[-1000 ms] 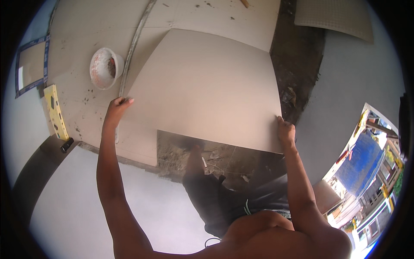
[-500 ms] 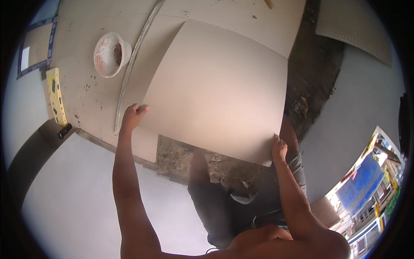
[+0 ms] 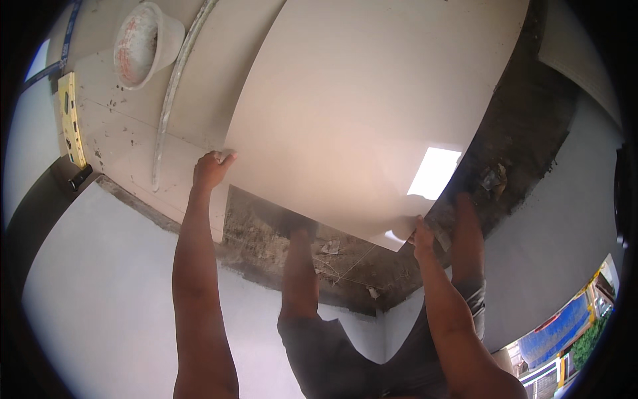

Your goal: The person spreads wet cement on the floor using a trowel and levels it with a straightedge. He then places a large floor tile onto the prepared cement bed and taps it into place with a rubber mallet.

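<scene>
A large, smooth beige floor tile (image 3: 345, 113) fills the middle of the view, with a bright patch of light reflected near its right edge. My left hand (image 3: 212, 169) is closed on the tile's left edge, its thumb on top and the fingers partly hidden. At the near right corner, my right hand (image 3: 423, 236) grips the other edge, fingers mostly out of sight beneath it. Under the tile's near edge, rough grey-brown bedding (image 3: 266, 233) shows, and my bare legs stand there.
A white bucket (image 3: 169, 40) with pale residue stands on the laid tiles at the far left. Beside it lies a long, pale straightedge bar (image 3: 174, 83). Further left is a yellow level-like tool (image 3: 70, 116). Rough dark ground (image 3: 525, 113) runs along the right, by a grey wall (image 3: 531, 246).
The tile now looks larger, and a bright reflection has appeared on it. Bucket and bar have shifted up and left in view. Both hands keep their grip on the edges.
</scene>
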Demonstrator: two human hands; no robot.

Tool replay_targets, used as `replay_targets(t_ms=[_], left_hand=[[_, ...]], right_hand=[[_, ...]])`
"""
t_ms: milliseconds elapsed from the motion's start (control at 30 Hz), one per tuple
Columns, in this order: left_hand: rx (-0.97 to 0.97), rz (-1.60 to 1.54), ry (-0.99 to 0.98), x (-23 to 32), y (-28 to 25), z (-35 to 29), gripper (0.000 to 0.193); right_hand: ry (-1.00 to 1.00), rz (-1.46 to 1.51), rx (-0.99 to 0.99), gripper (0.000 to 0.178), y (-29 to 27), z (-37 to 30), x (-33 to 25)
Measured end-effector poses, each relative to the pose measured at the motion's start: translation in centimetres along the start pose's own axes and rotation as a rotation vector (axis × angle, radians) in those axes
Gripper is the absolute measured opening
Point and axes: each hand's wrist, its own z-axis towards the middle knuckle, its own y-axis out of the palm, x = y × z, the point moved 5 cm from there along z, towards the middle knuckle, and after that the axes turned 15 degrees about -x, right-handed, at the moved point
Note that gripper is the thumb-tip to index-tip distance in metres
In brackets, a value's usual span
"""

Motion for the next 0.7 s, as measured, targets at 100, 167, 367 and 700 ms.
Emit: replay_targets(t_ms=[100, 167, 367, 700], left_hand=[[-0.035, -0.034, -0.026, 0.5, 1.4, 2.5, 0.082], [-0.048, -0.06, -0.041, 0.5, 2.4, 3.8, 0.085], [0.014, -0.142, -0.077, 0.1, 5.0, 6.9, 0.085], [0.355, -0.474, -0.22, -0.1, 5.4, 6.1, 0.064]], right_hand=[[-0.003, 0.038, -0.037, 0.051, 0.5, 2.7, 0.7], [0.044, 0.013, -0.04, 0.051, 0.6, 3.8, 0.8], [0.07, -0.008, -0.069, 0.049, 2.2, 5.3, -0.4], [0.191, -0.365, -0.017, 0.045, 1.5, 6.7, -2.7]])
